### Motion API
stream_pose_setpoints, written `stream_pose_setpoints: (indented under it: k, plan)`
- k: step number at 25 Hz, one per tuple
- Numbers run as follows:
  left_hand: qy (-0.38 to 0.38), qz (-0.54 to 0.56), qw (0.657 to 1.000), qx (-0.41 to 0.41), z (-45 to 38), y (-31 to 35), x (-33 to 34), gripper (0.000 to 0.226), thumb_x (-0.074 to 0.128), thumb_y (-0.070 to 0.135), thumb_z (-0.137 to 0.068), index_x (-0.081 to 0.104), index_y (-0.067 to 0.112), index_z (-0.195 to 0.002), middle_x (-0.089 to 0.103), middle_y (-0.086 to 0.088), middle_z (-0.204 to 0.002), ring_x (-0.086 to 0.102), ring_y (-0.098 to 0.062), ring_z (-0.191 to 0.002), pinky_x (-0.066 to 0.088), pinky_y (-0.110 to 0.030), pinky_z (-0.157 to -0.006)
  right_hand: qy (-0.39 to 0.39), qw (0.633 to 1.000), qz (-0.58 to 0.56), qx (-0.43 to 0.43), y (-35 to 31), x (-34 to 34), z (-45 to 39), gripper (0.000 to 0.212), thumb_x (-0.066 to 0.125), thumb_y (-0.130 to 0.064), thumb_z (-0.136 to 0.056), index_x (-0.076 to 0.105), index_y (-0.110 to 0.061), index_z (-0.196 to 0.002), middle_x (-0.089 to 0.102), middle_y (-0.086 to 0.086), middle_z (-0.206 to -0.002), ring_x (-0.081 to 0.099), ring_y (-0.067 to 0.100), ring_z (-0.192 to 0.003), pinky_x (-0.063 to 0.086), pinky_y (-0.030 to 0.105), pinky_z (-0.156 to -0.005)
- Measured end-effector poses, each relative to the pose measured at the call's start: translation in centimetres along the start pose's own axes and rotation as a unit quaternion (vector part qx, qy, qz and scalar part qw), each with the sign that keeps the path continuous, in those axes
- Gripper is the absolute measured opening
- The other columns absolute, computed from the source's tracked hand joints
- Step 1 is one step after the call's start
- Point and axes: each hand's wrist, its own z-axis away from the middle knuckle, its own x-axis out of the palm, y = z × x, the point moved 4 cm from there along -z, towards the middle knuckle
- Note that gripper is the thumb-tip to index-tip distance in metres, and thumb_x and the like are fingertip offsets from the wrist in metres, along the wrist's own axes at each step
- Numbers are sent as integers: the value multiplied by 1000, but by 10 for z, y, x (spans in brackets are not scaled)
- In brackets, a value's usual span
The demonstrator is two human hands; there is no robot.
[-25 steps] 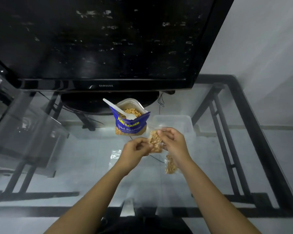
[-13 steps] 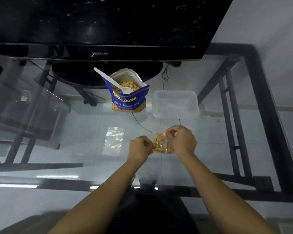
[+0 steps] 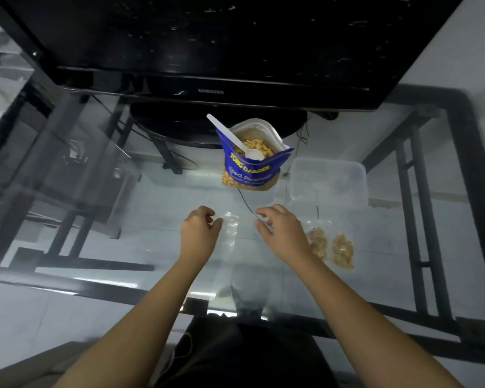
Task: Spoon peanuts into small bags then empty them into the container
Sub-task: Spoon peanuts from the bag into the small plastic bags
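Note:
My left hand (image 3: 199, 232) is curled at the left edge of an empty clear small bag (image 3: 230, 228) on the glass table and seems to pinch it. A short way right of that bag, my right hand (image 3: 280, 228) hovers with loosely curled fingers and holds nothing. Two small bags filled with peanuts (image 3: 317, 242) (image 3: 343, 253) lie side by side just right of my right wrist. Behind the hands the blue peanut packet (image 3: 249, 169) stands open with a white plastic spoon (image 3: 233, 137) resting in it. The clear plastic container (image 3: 329, 180) sits to the packet's right.
A black television (image 3: 207, 51) on its stand fills the back of the glass table (image 3: 123, 219). A thin black cable (image 3: 245, 200) runs between the packet and my hands. The table's black metal frame (image 3: 423, 219) shows through at the right.
Both hands held a filled bag between them; that bag now lies on the table beside the other filled one. My hands have moved left to the empty bag.

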Motion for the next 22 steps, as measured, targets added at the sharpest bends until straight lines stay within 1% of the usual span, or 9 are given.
stream_pose_setpoints:
  k: [3, 5, 9, 12, 15, 17, 19, 20, 22]
  plan:
    - [-33, -36, 999, -9, -8, -27, 5, 44, 67, 26, -83, 56, 1, -117, 58, -18, -112, 61, -29, -92, 45, -31, -82, -67, 996, 44, 28, -14, 44, -19, 40, 53, -25, -92, 50, -10, -130, 50, 12, -125, 53, 28, -111, 43, 34, -91]
    - [-53, -30, 998, 0, -10, -34, 13, 47, 69, 24, -82, 54, 1, -120, 53, -19, -118, 59, -32, -99, 47, -35, -88, -85, 993, 70, 48, -18, 62, -23, 41, 55, -25, -91, 49, -11, -130, 46, 11, -126, 48, 26, -116, 42, 33, -93]
    - [-60, -6, 998, 22, -14, -32, 19, 27, 69, 16, -81, 59, 4, -104, 53, -15, -110, 53, -29, -102, 43, -29, -86, -36, 998, 29, 50, -21, 68, -21, 17, 59, -15, -88, 60, -11, -104, 53, 8, -112, 50, 22, -106, 41, 25, -85]
    - [-73, 78, 993, 53, -14, -29, 10, 10, 66, 13, -83, 59, 8, -88, 59, -5, -91, 57, -20, -88, 37, -16, -71, -6, 993, -91, 73, -23, 64, -14, 4, 57, -12, -89, 58, -13, -93, 62, 0, -96, 57, 14, -96, 44, 18, -81]
    - [-96, 240, 966, 11, -10, -26, -6, 9, 67, 12, -83, 58, 15, -82, 60, 4, -76, 57, -9, -71, 45, -12, -64, 31, 957, -252, 143, -25, 54, -7, 13, 56, -10, -90, 53, -20, -98, 63, -3, -91, 59, 5, -85, 41, 3, -72]
    - [-116, 328, 937, -29, -8, -26, -11, 9, 68, 11, -82, 61, 18, -82, 61, 2, -75, 59, -8, -69, 49, -17, -65, 35, 913, -364, 183, -25, 53, -2, 21, 57, -11, -90, 50, -25, -104, 63, -1, -93, 61, 7, -86, 46, 10, -73]
    - [-126, 358, 924, -44, -8, -24, -12, 9, 68, 12, -82, 64, 20, -83, 64, 1, -74, 62, -7, -69, 50, -18, -64, 18, 856, -468, 220, -25, 58, 2, 28, 57, -11, -90, 49, -28, -110, 63, -1, -97, 62, 13, -92, 50, 25, -80]
    - [-129, 361, 922, -46, -9, -22, -12, 8, 68, 12, -83, 65, 20, -83, 66, 0, -74, 64, -7, -69, 50, -18, -64, 10, 842, -488, 231, -25, 59, 4, 30, 57, -11, -90, 49, -30, -112, 65, -1, -99, 62, 14, -94, 50, 30, -83]
    - [-130, 356, 924, -46, -10, -17, -10, 7, 66, 12, -84, 66, 20, -83, 67, 0, -72, 64, -7, -66, 51, -17, -63, 15, 851, -470, 236, -25, 57, 5, 34, 59, -11, -89, 48, -27, -117, 69, -3, -96, 64, 14, -93, 51, 29, -82]
